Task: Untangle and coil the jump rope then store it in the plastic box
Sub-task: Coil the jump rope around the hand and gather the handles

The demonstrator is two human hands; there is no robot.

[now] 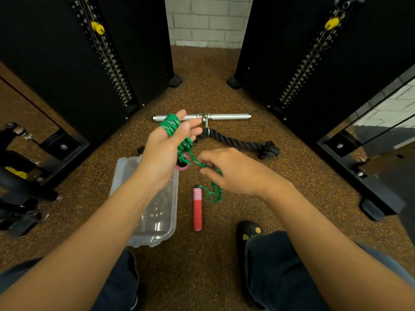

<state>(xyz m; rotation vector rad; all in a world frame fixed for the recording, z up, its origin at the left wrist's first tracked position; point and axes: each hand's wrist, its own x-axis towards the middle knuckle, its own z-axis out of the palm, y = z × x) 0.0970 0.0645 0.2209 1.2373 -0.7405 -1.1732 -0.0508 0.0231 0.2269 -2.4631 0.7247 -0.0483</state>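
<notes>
Speckled brown rubber flooring runs between two black weight-stack towers toward a pale block wall at 12 o'clock, and the work sits in the middle of it.

Green jump rope (171, 125) is wound in several turns around the fingers of the left hand (167, 151), which is held palm-up with the fingers spread rather than clenched; the coil sits on them like a spool. One pink-ended handle (183, 164) hangs just under that palm, only partly seen. From the coil the free run of rope drops toward 4 o'clock into the right hand (226, 170), whose thumb and fingertips are pinched shut on it. Below the pinch the cord falls in a small loose loop to the second handle (197, 208), red with a pink cap, lying on the floor with its long axis running 12 to 6.

So the unwound length lies on the right hand's side, at about 5 o'clock from the coil, and it is short. My reading is that coiling is nearly finished: the right hand is the nearer one to feed the remaining slack up and over the left fingers, lifting the floor handle as it goes.

Outward from there, the clear plastic box (121, 173) rests on the floor beneath the left forearm, at 7 o'clock from the coil, open. A steel bar (226, 116) and a black rope attachment (238, 143) lie beyond at 1 o'clock.
</notes>
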